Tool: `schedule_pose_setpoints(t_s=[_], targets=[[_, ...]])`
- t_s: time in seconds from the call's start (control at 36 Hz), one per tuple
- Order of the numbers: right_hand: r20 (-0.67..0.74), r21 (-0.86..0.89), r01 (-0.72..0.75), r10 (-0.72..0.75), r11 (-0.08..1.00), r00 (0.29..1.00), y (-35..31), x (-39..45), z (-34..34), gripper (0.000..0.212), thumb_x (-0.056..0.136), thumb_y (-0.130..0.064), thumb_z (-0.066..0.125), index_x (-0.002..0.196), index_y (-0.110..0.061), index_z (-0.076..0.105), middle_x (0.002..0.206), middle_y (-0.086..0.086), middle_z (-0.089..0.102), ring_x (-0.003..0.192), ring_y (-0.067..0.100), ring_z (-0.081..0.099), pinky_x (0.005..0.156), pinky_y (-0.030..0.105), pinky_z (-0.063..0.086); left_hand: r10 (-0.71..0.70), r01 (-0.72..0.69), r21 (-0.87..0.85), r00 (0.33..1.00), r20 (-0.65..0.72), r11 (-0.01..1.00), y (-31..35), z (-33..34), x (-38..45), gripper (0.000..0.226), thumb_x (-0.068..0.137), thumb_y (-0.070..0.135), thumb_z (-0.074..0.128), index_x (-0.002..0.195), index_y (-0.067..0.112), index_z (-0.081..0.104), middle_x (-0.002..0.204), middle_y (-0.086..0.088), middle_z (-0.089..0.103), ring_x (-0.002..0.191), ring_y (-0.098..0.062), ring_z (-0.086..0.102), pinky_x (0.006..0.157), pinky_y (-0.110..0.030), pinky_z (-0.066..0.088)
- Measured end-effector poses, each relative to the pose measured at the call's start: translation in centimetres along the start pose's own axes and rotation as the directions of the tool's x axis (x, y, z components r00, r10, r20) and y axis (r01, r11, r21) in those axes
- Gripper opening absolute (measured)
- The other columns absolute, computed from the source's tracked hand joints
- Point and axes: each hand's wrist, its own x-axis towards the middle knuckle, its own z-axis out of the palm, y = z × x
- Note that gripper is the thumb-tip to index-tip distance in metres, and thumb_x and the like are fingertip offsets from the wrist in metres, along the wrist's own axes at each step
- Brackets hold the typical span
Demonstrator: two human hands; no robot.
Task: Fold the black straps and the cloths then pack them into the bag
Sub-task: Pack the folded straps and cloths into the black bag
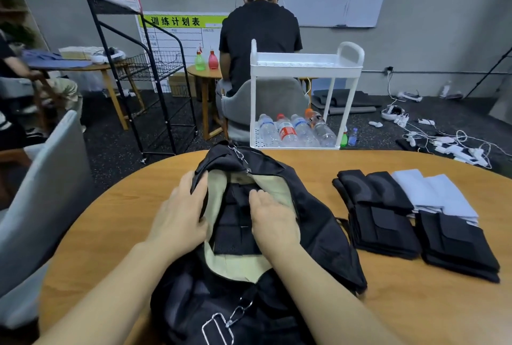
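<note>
Hands work at the mouth of a black bag that lies unzipped on the round wooden table, its pale lining showing. The left hand grips the left edge of the opening, thumb on the inner side, fingers curled over the black fabric. The right hand rests flat, fingers straight, on folded black straps already inside the bag, between the two hands. Right of the bag, apart from both hands, lie more stacks of folded black straps with two folded white cloths behind them, the nearest stack just beside the bag's side. A metal clip and buckle sit on the bag's near end. Beyond the table stands a white cart holding water bottles.
</note>
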Motion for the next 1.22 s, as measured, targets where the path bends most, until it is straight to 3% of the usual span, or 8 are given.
schedule_pose_setpoints(t_s=[0.47, 0.56, 0.67, 0.81, 0.94, 1.0, 1.11, 1.22], targets=[[0.13, -0.269, 0.009, 0.027, 0.963, 0.991, 1.5, 3.3, 4.0, 0.025, 0.04, -0.012, 0.078, 0.063, -0.009, 0.067, 0.053, 0.002, 0.056, 0.044, 0.017, 0.053, 0.043, 0.022, 0.021, 0.038, -0.039, -0.05, 0.999, -0.012, 0.998, -0.6, 0.4, 0.1, 0.089, 0.09, 0.02, 0.06, 0.157, 0.024, 0.001, 0.16, 0.0, -0.003, 0.145, -0.023, 0.023, 0.104, -0.033, 0.041], [0.084, -0.253, 0.001, 0.021, 0.968, 0.996, 1.4, 3.9, 3.8, 0.016, 0.056, -0.015, 0.056, 0.064, -0.007, 0.068, 0.053, 0.002, 0.056, 0.043, 0.016, 0.054, 0.039, 0.02, 0.029, 0.042, -0.042, -0.052, 0.999, -0.018, 0.998, -0.4, 0.5, 0.2, 0.089, 0.089, 0.02, 0.06, 0.157, 0.024, 0.002, 0.16, 0.0, -0.002, 0.143, -0.024, 0.025, 0.1, -0.033, 0.042], [0.081, -0.192, -0.015, 0.031, 0.981, 0.996, 0.7, 4.3, 4.2, 0.04, 0.065, -0.006, 0.028, 0.064, -0.006, 0.067, 0.054, 0.004, 0.057, 0.044, 0.017, 0.054, 0.039, 0.019, 0.031, 0.042, -0.043, -0.051, 0.999, -0.021, 0.998, -0.4, 0.6, 0.2, 0.09, 0.087, 0.019, 0.06, 0.157, 0.024, 0.004, 0.159, -0.001, 0.0, 0.141, -0.025, 0.028, 0.096, -0.033, 0.043], [0.246, -0.252, 0.004, 0.06, 0.968, 0.967, 0.0, 4.5, 4.3, 0.011, 0.048, -0.017, 0.065, 0.056, -0.01, 0.064, 0.051, 0.002, 0.056, 0.043, 0.013, 0.053, 0.038, 0.02, 0.031, 0.047, -0.048, -0.049, 0.999, -0.018, 0.998, -0.5, 0.8, 0.3, 0.09, 0.086, 0.018, 0.06, 0.157, 0.023, 0.005, 0.159, -0.001, 0.001, 0.141, -0.025, 0.027, 0.097, -0.033, 0.043], [0.304, -0.206, -0.003, 0.067, 0.978, 0.95, -0.2, 4.6, 5.6, 0.032, 0.031, -0.023, 0.084, 0.051, -0.013, 0.062, 0.049, 0.001, 0.057, 0.041, 0.013, 0.054, 0.039, 0.017, 0.033, 0.04, -0.04, -0.04, 0.999, -0.008, 0.998, -0.7, 1.3, 0.5, 0.091, 0.086, 0.02, 0.061, 0.157, 0.024, 0.004, 0.16, -0.003, 0.001, 0.143, -0.026, 0.024, 0.099, -0.035, 0.043], [0.364, -0.235, 0.016, 0.073, 0.972, 0.928, -0.4, 4.7, 4.3, 0.03, 0.041, -0.023, 0.086, 0.061, -0.012, 0.066, 0.058, 0.003, 0.061, 0.049, 0.015, 0.06, 0.044, 0.019, 0.037, 0.029, -0.029, -0.041, 1.0, 0.001, 0.999, -0.9, 1.4, 0.6, 0.092, 0.087, 0.02, 0.061, 0.157, 0.024, 0.003, 0.16, -0.004, 0.0, 0.145, -0.027, 0.022, 0.101, -0.036, 0.043], [0.455, -0.066, 0.031, 0.002, 0.997, 0.891, -0.1, 4.8, 3.4, 0.03, 0.09, -0.008, 0.057, 0.118, -0.001, 0.053, 0.118, 0.016, 0.058, 0.108, 0.029, 0.057, 0.08, 0.035, 0.046, 0.022, -0.022, -0.041, 1.0, 0.002, 0.999, -1.0, 1.7, 0.7, 0.093, 0.086, 0.021, 0.062, 0.157, 0.025, 0.001, 0.16, -0.002, -0.001, 0.143, -0.027, 0.024, 0.099, -0.038, 0.045], [0.521, 0.0, -0.171, 0.146, 0.985, 0.841, -1.1, 3.7, 3.0, 0.058, 0.102, -0.04, 0.031, 0.147, -0.004, 0.024, 0.15, 0.024, 0.029, 0.136, 0.038, 0.03, 0.111, 0.046, 0.027, 0.017, -0.017, -0.037, 1.0, 0.006, 0.999, -0.7, 1.7, 0.9, 0.094, 0.087, 0.022, 0.062, 0.157, 0.026, -0.001, 0.159, -0.002, -0.002, 0.143, -0.027, 0.025, 0.098, -0.037, 0.045]])
